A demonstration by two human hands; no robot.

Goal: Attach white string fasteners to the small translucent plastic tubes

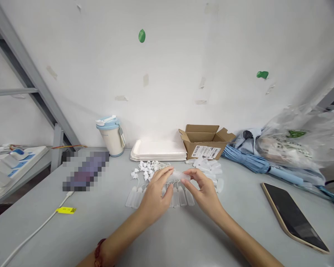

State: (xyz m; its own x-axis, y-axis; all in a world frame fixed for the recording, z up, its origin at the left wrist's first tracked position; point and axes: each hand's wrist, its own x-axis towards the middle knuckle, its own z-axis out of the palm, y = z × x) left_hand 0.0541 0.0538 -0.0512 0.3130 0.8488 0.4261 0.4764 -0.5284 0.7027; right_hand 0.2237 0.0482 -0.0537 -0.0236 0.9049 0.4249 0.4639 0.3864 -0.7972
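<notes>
A small translucent plastic bottle (180,175) is held sideways above the table between my two hands. My left hand (156,194) has its fingertips at the bottle's left end, with the thumb below. At the right end, my right hand (203,189) pinches it between thumb and fingers. Beneath the hands lies a row of similar bottles (176,199), partly hidden by my left hand. Small white caps (146,170) are spread behind that hand, some with thin white strands running toward the row. More loose translucent bottles (208,167) are heaped beyond my right hand.
A stack of white padded envelopes (158,150) and an open cardboard box (204,146) stand against the wall. Left are a lidded cup (111,139), a blurred-out object (86,172) and a white cable (41,226). Right are a folded blue umbrella (247,161), plastic bags (295,141) and a phone (295,217).
</notes>
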